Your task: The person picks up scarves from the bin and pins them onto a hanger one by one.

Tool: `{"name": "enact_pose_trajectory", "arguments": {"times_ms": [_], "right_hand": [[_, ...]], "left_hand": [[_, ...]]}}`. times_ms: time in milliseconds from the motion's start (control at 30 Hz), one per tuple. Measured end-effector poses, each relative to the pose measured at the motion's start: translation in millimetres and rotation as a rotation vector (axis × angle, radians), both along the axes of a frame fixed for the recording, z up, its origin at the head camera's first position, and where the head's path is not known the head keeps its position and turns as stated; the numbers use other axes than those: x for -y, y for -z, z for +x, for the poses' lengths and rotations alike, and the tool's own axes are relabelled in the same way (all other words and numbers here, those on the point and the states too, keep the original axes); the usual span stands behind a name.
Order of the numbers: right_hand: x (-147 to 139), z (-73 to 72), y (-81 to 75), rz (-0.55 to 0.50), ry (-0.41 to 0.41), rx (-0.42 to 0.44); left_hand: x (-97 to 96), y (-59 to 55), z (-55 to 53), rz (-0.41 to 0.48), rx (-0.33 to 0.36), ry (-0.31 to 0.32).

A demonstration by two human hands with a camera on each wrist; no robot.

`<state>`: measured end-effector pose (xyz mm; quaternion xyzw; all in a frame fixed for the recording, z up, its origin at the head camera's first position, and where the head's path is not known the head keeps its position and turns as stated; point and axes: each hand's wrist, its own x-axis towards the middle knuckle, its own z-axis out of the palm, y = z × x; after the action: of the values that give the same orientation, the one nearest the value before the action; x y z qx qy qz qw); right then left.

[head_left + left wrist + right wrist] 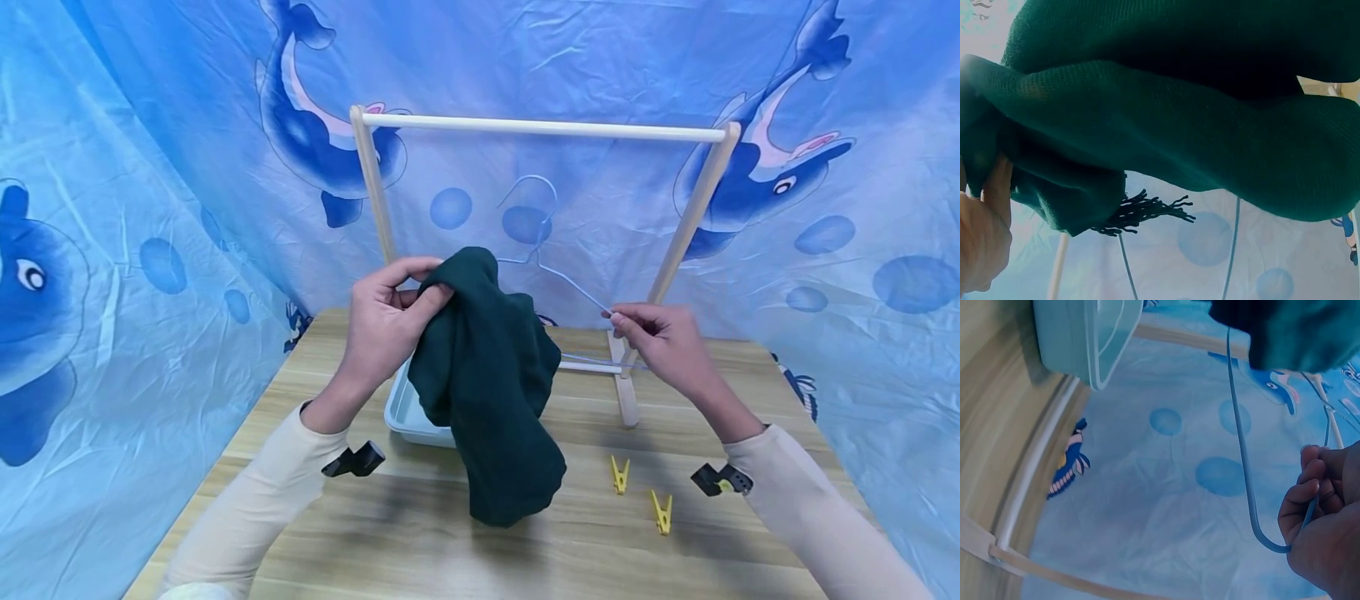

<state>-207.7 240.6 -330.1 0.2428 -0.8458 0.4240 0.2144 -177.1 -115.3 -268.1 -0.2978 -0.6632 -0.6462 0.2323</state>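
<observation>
A dark green knitted scarf [498,392] hangs in folds from my left hand [386,312], which pinches its upper edge between thumb and fingers. Dark fringe [1147,209] shows at one end in the left wrist view. My right hand [660,337] grips a thin light blue wire hanger [573,287] near its right corner, hook upward. In the head view the scarf overlaps the hanger's left side and hides it. The right wrist view shows the fingers of my right hand [1329,506] curled round the wire, with the scarf's edge [1310,337] above.
Behind the hands stands a wooden rack with a white top rail [540,127]. A light blue tray [420,431] sits partly behind the scarf. Two yellow clothespins [620,475] lie on the wooden table [375,533] at front right. A dolphin-print curtain surrounds the table.
</observation>
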Motion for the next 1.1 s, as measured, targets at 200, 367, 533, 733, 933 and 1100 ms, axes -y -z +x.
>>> {"name": "enact_pose_trajectory", "arguments": {"times_ms": [200, 367, 533, 733, 933, 1100], "right_hand": [[8, 2.4, 10.8, -0.015, -0.009, 0.024], [15, 3.7, 15.7, -0.046, -0.017, 0.025], [20, 3.8, 21.6, -0.071, -0.04, 0.046], [25, 4.8, 27.3, -0.101, -0.07, 0.061], [29, 6.6, 28.2, -0.119, -0.097, 0.047], [31, 8.8, 27.6, -0.134, -0.092, 0.033]], "left_hand": [[-5.4, 4.3, -4.6, 0.01, -0.008, -0.007], [-9.2, 11.8, -8.4, 0.028, 0.011, -0.029], [-9.8, 17.5, -12.4, 0.049, 0.009, -0.063], [-10.0, 19.8, -13.7, 0.052, -0.017, -0.085], [-15.0, 30.6, -14.3, 0.006, 0.017, -0.104], [-19.3, 40.1, -14.0, 0.003, 0.052, -0.093]]}}
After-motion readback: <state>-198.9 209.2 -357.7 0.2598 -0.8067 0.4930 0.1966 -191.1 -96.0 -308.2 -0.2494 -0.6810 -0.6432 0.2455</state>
